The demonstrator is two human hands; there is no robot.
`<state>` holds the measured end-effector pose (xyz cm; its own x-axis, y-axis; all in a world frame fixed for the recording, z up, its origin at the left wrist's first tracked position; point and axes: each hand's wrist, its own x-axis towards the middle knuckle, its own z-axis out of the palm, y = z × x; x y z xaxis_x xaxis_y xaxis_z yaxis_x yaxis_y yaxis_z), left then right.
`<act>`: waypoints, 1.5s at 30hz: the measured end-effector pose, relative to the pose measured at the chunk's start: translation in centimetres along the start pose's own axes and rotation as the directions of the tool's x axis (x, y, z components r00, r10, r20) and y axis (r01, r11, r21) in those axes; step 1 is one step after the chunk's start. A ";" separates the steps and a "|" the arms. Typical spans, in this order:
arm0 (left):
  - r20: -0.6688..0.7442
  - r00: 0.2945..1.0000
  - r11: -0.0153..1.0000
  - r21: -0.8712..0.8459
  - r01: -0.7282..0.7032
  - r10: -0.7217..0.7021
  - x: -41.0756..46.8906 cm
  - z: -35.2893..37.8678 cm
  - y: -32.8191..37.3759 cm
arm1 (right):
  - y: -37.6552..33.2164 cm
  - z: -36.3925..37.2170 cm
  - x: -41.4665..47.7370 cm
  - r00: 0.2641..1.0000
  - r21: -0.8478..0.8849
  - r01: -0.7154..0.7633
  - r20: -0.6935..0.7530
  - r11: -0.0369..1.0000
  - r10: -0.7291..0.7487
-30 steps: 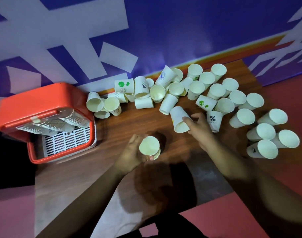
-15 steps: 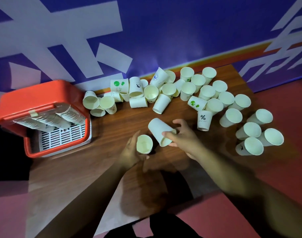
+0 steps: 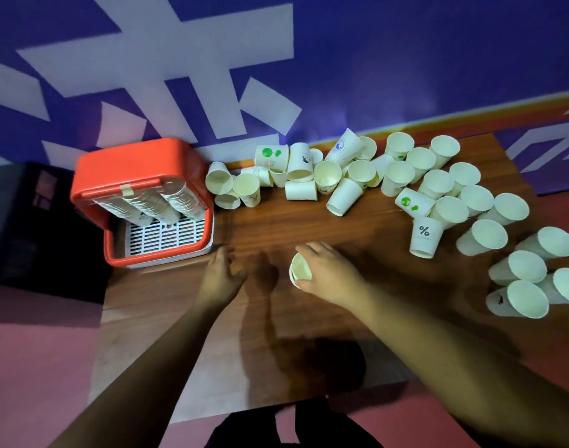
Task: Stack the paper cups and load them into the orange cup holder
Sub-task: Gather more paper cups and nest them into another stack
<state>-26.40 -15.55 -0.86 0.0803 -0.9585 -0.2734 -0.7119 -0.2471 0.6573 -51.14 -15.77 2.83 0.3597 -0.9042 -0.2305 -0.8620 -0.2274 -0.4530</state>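
The worktop (image 3: 276,227) carries the orange cup holder (image 3: 92,176) at its left end, part-filled, and loose paper cups (image 3: 485,238) along the back and right. The right hand (image 3: 328,273) grips the held cup (image 3: 300,271) mid-worktop; the left hand (image 3: 220,276) is relaxed, empty. Nesting should go best with rims square.

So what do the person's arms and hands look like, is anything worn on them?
Both are bare: the left hand and right hand wear no gloves, and no rings, watch or bands show. The forearms are uncovered as far as the picture's lower edge, with no sleeve in view.
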 end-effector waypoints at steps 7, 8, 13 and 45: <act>-0.061 0.998 0.996 0.088 -0.019 0.025 3.9 -2.0 1.5 | 0.1 1.8 1.0 0.997 0.060 -0.073 0.012 0.996 0.072; -0.064 0.997 0.994 0.104 -0.026 0.032 4.7 -2.4 1.8 | 0.1 1.4 1.6 0.994 0.095 -0.103 -0.015 0.990 0.105; -0.085 0.996 0.988 0.154 -0.023 0.037 9.1 -4.6 3.0 | 0.3 -1.0 7.2 0.974 0.109 -0.189 -0.104 0.976 0.200; 0.116 0.988 0.886 0.442 -0.141 0.100 19.8 -4.2 3.4 | -0.4 1.6 21.0 0.967 0.108 -0.127 -0.207 0.986 0.147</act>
<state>-24.24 -35.95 -1.09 -0.0728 -0.9554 -0.2861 -0.9502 -0.0207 0.3109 -42.68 -34.07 -3.24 0.1472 -0.9828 -0.1111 -0.8568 -0.0706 -0.5109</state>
